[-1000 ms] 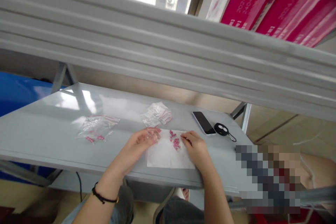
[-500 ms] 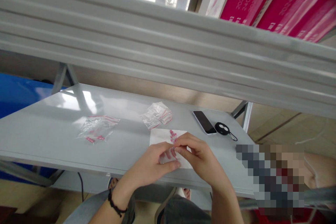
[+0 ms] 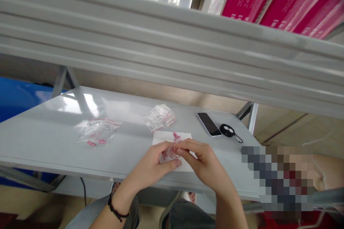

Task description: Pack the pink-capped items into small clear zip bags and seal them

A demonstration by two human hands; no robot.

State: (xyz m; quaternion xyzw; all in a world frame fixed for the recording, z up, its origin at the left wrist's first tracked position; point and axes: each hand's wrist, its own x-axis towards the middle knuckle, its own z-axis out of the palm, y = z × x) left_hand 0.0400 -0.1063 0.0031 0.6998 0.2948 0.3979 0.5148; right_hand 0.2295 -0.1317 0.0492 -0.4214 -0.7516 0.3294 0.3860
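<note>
Left hand [image 3: 152, 162] holds a clear plastic bag [image 3: 166, 155]; your right hand [image 3: 206, 159] pinches its mouth. Apparent filling; next move needs steadiness.

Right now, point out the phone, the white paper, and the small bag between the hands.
Phone [image 3: 209, 124], head view, middle of dark screen.
White paper [image 3: 162, 137], head view, bare upper-left part.
Small bag [image 3: 167, 155], head view, clear plastic side.

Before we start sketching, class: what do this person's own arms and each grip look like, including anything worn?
The left arm wears a black, knotted-looking bracelet at the wrist; the right arm shows nothing worn. No sleeve shows on either. The left grip and right grip are both ungloved.
</note>
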